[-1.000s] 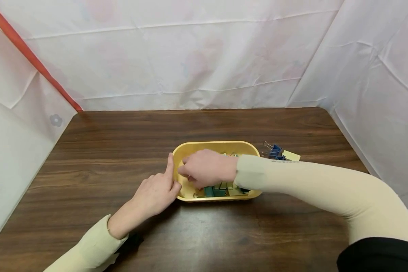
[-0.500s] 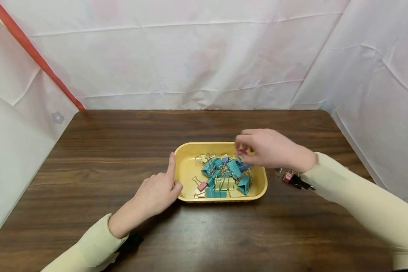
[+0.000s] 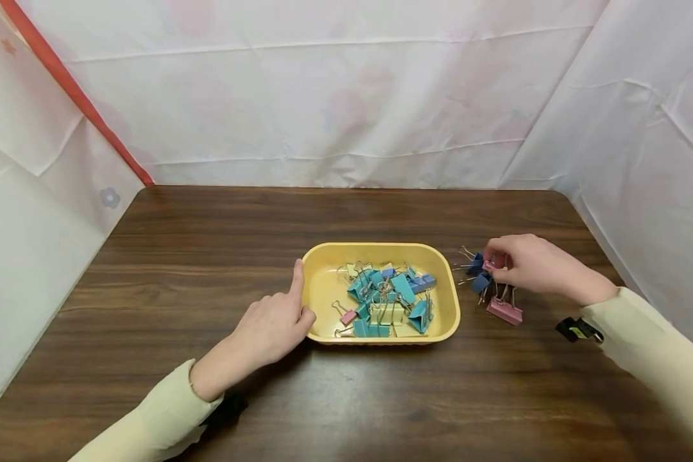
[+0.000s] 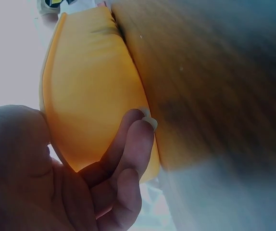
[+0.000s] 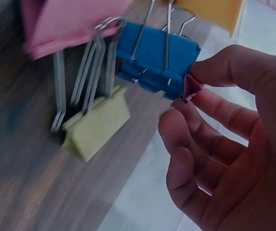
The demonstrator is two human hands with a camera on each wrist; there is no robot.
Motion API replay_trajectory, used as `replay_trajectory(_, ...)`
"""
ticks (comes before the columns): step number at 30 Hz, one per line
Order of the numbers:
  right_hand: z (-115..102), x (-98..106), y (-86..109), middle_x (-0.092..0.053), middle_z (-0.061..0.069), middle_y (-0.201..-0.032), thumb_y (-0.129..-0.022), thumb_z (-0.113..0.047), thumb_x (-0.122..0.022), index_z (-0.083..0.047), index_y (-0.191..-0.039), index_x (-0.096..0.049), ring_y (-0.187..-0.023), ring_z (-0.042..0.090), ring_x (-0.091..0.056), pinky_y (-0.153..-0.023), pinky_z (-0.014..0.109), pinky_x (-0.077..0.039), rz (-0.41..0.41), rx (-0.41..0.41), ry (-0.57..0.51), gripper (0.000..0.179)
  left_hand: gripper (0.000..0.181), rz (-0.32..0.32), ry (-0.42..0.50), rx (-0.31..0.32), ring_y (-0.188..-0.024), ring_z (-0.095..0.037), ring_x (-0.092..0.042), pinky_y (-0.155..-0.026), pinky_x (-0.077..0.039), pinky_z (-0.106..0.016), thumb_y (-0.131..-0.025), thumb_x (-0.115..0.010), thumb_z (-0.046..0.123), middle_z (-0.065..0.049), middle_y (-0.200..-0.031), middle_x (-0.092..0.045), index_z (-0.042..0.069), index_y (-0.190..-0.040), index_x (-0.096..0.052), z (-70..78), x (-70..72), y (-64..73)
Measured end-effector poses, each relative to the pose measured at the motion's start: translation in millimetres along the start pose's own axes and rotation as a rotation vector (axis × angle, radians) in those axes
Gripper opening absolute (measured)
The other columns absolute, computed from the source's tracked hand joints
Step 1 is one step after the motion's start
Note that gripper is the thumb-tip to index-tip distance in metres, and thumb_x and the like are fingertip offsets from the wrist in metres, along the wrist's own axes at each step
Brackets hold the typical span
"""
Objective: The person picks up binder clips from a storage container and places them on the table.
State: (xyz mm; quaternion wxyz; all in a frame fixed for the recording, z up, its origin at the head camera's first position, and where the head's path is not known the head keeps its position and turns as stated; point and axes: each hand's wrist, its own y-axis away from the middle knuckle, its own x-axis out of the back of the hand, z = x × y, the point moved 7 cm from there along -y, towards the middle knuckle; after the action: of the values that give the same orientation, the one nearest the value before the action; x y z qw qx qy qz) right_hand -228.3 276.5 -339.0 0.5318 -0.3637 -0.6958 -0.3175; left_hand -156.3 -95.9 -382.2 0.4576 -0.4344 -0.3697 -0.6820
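White sheeting (image 3: 300, 109) hangs behind the brown wood-grain table (image 3: 231, 224).

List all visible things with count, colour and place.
Tray: one, yellow, on table
Table: one, brown, under tray
Piled clips: count unclear, teal, yellow, blue, in tray
Small clip: one, pink, in tray
Loose clips: at least two, blue, beside tray
Large clip: one, pink, near loose clips
Yellow clip: one, yellow, near large clip
Pinched clip: one, pink, in right hand
Cloth: count unclear, white, behind, beside table
Strip: one, red, back left
Wrist gear: two, black, by sleeves
Sleeves: two, cream, on arms
Left hand: one, touching tray
Right hand: one, holding pinched clip
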Motion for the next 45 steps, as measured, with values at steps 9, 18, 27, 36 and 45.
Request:
replay_trajectory(9, 21, 0, 18.7, -0.055, -0.01, -0.073, -0.087, -0.013, -0.073, -0.018, -0.088, -0.065, -0.066, 0.008, -0.051, -0.06, 0.03, -0.044, 0.005, -0.059, -0.034, 0.01, 0.083, -0.005, -0.006, 0.0, -0.042, -0.016, -0.038, -0.041, -0.03, -0.032, -0.091, -0.047, 0.025, 0.002, -0.052, -0.044, -0.006, -0.156, -0.005, 1.5, 0.2, -1.0)
replay_trajectory(18, 31, -18, 26.5, -0.056, -0.011, -0.073, -0.086, -0.013, -0.076, -0.019, -0.09, -0.067, -0.067, 0.008, -0.051, -0.061, 0.031, -0.044, -0.074, -0.068, -0.064, 0.012, 0.083, -0.006, -0.008, -0.002, -0.041, -0.016, -0.039, -0.04, -0.03, -0.032, -0.092, -0.047, 0.025, 0.002, -0.051, -0.044, -0.006, -0.156, -0.005, 2.6, 0.8, -1.4)
replay_trajectory(27, 17, 4, 13.9, -0.06, -0.012, -0.075, -0.092, -0.017, -0.071, -0.014, -0.095, -0.071, -0.066, 0.007, -0.053, -0.06, 0.032, -0.046, 0.007, -0.035, -0.036, 0.004, 0.084, -0.015, -0.01, 0.004, -0.042, -0.016, -0.039, -0.041, -0.03, -0.033, -0.093, -0.049, 0.025, 0.001, -0.052, -0.044, -0.006, -0.156, -0.004, 1.7, -0.1, -0.1)
replay_trajectory(36, -49, 31, -22.2, -0.064, -0.01, -0.085, -0.094, -0.02, -0.068, -0.016, -0.102, -0.071, -0.072, 0.006, -0.056, -0.068, 0.034, -0.048, 0.116, 0.11, 0.004, 0.009, 0.083, 0.001, -0.007, -0.009, -0.042, -0.016, -0.039, -0.041, -0.031, -0.033, -0.093, -0.049, 0.025, 0.001, -0.052, -0.044, -0.006, -0.156, -0.005, 2.3, 0.5, -1.1)
replay_trajectory(45, -150, 11, -55.1, -0.067, -0.002, -0.103, -0.092, -0.023, -0.068, -0.016, -0.109, -0.071, -0.083, 0.012, -0.063, -0.072, 0.034, -0.052, 0.05, 0.385, 0.098, 0.018, 0.083, -0.003, 0.011, -0.006, -0.041, -0.015, -0.037, -0.04, -0.028, -0.032, -0.093, -0.048, 0.024, 0.002, -0.051, -0.043, -0.005, -0.157, -0.004, -1.0, -0.7, 0.2)
